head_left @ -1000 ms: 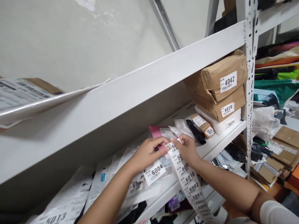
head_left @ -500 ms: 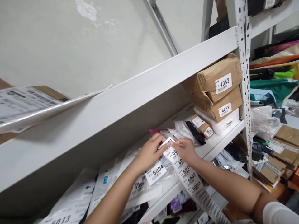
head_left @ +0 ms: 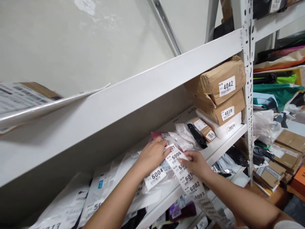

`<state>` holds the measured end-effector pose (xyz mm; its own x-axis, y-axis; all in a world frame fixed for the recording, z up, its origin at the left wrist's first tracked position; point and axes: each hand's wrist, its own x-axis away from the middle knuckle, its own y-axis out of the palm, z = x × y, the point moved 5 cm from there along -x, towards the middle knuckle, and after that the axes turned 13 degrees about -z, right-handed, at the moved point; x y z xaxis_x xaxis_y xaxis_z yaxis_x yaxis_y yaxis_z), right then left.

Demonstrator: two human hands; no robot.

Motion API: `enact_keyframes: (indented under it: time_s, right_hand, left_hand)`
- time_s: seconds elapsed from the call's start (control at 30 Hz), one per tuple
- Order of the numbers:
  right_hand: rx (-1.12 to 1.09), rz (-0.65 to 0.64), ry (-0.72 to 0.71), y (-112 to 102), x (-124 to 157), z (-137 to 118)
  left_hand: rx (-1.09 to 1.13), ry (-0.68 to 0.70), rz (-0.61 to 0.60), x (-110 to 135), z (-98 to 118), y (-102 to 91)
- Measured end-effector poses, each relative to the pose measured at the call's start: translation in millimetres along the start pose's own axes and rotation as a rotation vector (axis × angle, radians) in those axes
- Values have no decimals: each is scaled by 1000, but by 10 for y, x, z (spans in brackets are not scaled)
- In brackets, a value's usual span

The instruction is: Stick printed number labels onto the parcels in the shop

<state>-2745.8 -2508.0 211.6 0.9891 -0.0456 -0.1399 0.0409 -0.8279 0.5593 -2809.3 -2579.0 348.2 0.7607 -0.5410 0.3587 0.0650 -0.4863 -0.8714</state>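
Observation:
A long strip of white number labels [head_left: 190, 183] hangs down from the shelf edge, printed 6008, 6010, 6002 and so on. My right hand [head_left: 196, 163] pinches the strip just below its top. My left hand [head_left: 152, 155] presses its fingertips on the top label, 6008, against a clear plastic parcel [head_left: 166, 165] lying on the shelf. Beside my left wrist a parcel carries the label 6004 [head_left: 155, 176]. A pink-edged package [head_left: 157, 135] shows just behind my left hand.
White metal shelf [head_left: 221, 144] holds stacked brown parcels marked 4042 [head_left: 226, 79] and 4039 [head_left: 226, 109], a small brown box [head_left: 203, 127] and a black item [head_left: 195, 135]. White mailers [head_left: 71, 203] lie at the left. Boxes and bags [head_left: 283, 149] pile at the right.
The label strip's top has been pulled down and out, so 6008 now shows. My right hand moved lower and to the right; my left hand stayed on the parcel.

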Motion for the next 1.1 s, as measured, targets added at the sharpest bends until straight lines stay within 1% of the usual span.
enact_keyframes:
  time_s: [0.1,0.13,0.17,0.2,0.27,0.33,0.37,0.43,0.57,0.63,0.73,0.83,0.93,1.03,1.1]
  right_hand:
    - [10,-1,24,-38,176,53]
    - [19,26,4,-66,226,43]
    - [22,62,-32,-101,269,18]
    - [13,96,-74,-137,300,-17]
    - [-26,133,-144,-207,323,-92]
    - [-60,99,-153,-260,285,-147]
    - [-72,66,-142,-282,249,-166]
    - [-75,11,-111,-333,161,-184]
    - [52,-33,-68,-438,-43,-152]
    - [137,-3,-71,-488,-133,-118]
    - [232,31,-86,-514,-220,-80]
    - [336,4,-55,-474,-264,-76]
    - [437,20,4,-445,-294,-106]
    - [470,49,43,-446,-324,-114]
    - [449,50,22,-457,-339,-102]
  left_hand:
    - [32,-62,29,9,-15,-72]
    - [28,-59,34,-1,-9,-96]
    - [11,-25,34,-20,14,-118]
    - [-13,48,30,-48,56,-140]
    - [-41,268,7,-116,171,-178]
    - [-20,476,-68,-193,272,-200]
    - [-1,543,-125,-236,305,-204]
    - [32,595,-241,-332,335,-204]
    - [122,559,-415,-518,324,-169]
    - [200,517,-428,-605,291,-155]
    - [305,479,-357,-701,231,-157]
    - [324,464,-337,-739,199,-124]
    - [203,444,-322,-752,203,-69]
    - [76,423,-231,-773,218,-46]
    - [31,428,-183,-783,236,-34]
